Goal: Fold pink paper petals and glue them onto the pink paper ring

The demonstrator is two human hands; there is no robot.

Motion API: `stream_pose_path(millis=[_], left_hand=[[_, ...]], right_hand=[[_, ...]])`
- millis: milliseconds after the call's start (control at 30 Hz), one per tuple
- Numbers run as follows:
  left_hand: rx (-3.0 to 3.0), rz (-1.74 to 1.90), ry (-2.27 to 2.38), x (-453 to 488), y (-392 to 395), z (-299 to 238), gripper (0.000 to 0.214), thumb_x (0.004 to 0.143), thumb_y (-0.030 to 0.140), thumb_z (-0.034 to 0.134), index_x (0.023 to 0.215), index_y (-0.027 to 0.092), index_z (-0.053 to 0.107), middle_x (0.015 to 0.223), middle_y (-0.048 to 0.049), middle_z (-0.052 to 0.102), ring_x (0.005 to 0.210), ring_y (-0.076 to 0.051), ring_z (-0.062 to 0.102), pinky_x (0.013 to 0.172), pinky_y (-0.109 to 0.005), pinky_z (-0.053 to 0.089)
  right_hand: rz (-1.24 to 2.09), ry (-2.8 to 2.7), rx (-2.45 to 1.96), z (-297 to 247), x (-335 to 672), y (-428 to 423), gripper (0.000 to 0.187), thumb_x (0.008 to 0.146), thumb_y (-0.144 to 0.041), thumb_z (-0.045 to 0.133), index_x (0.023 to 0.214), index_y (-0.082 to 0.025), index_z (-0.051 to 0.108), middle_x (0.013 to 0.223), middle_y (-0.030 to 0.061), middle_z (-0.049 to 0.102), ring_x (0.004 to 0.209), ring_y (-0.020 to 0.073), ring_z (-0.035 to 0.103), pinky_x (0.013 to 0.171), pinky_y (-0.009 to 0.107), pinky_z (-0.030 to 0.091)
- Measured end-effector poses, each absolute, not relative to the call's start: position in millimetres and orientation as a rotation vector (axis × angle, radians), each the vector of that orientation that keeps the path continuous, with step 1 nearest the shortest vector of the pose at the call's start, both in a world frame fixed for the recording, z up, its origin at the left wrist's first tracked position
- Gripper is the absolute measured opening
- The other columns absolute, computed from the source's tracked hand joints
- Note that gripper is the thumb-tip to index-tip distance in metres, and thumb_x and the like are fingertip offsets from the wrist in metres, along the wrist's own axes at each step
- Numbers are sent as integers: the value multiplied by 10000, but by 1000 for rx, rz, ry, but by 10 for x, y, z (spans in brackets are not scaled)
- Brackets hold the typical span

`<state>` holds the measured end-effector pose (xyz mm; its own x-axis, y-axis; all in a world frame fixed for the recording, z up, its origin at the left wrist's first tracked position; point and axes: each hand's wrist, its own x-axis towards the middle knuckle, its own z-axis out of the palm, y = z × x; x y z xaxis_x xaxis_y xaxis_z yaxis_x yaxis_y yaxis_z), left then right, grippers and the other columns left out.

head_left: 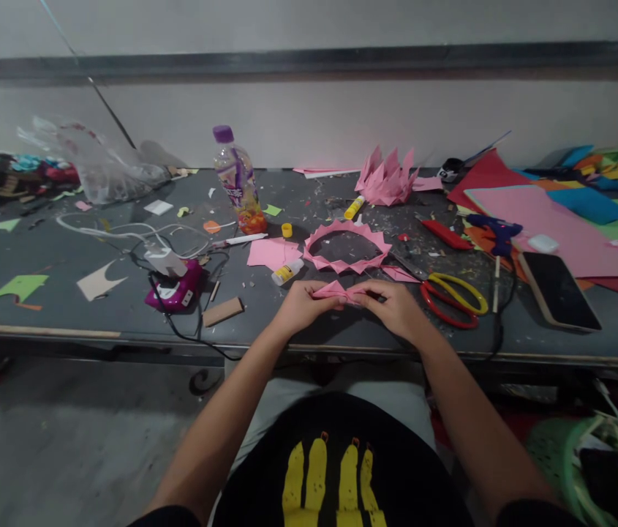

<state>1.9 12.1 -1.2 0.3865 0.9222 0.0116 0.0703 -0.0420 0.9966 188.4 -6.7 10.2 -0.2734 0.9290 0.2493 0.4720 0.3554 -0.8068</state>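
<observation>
Between my two hands, just over the table's front edge, is a folded piece of pink paper [337, 288]. My left hand [309, 306] pinches its left side, and my right hand [388, 306] grips its right side with the thumb on the near face. Directly behind it lies a ring of folded pink paper points [314, 252]. A glue stick [287, 272] rests by my left hand, beside a flat pink sheet [273, 252]. Scissors with red and yellow handles [454, 298] lie to the right of my right hand.
A pink paper flower [387, 179] stands at the back, near a drink bottle [240, 183]. On the right are a phone [558, 290], a glue gun [495, 228] and coloured sheets [555, 223]. A purple power strip [180, 289] with cords and a cardboard strip [223, 312] lie left.
</observation>
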Motion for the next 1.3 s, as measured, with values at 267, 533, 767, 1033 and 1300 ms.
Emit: stream_pose_path(millis=[267, 533, 767, 1033, 1300], left_hand=[[1419, 849, 986, 24, 105, 33, 206, 657, 322, 723, 708, 123, 708, 686, -41, 709, 644, -141, 641, 661, -246, 489], [1390, 863, 984, 29, 120, 17, 199, 635, 309, 733, 684, 119, 701, 661, -37, 704, 631, -139, 636, 645, -242, 483], [1431, 865, 988, 27, 124, 0, 188, 650, 307, 718, 681, 122, 703, 667, -32, 705, 626, -133, 624, 625, -233, 467], [1470, 811, 999, 18, 139, 5, 180, 676, 306, 698, 656, 127, 702, 658, -39, 708, 624, -137, 637, 632, -230, 474], [1299, 836, 956, 30, 154, 4, 159, 622, 275, 727, 669, 124, 705, 636, -32, 705, 610, -138, 653, 660, -250, 508]], right_hand=[[869, -2001, -1183, 205, 1969, 17, 203, 792, -343, 584, 826, -206, 729, 859, 36, 733, 813, 201, 653, 748, 300, 495], [856, -1975, -1216, 185, 1944, -9, 177, 780, -314, 600, 832, -216, 737, 869, 29, 740, 827, 210, 664, 748, 306, 502], [873, -1896, -1229, 117, 1914, -19, 179, 758, -315, 625, 842, -206, 741, 875, 41, 742, 841, 221, 669, 764, 323, 502], [1100, -1850, -1247, 140, 1940, -6, 253, 732, -376, 636, 862, -184, 737, 853, 46, 736, 783, 210, 654, 716, 321, 495], [1324, -1582, -1214, 36, 1872, -6, 285, 651, -349, 710, 860, -156, 727, 765, 39, 717, 698, 171, 631, 677, 309, 488]])
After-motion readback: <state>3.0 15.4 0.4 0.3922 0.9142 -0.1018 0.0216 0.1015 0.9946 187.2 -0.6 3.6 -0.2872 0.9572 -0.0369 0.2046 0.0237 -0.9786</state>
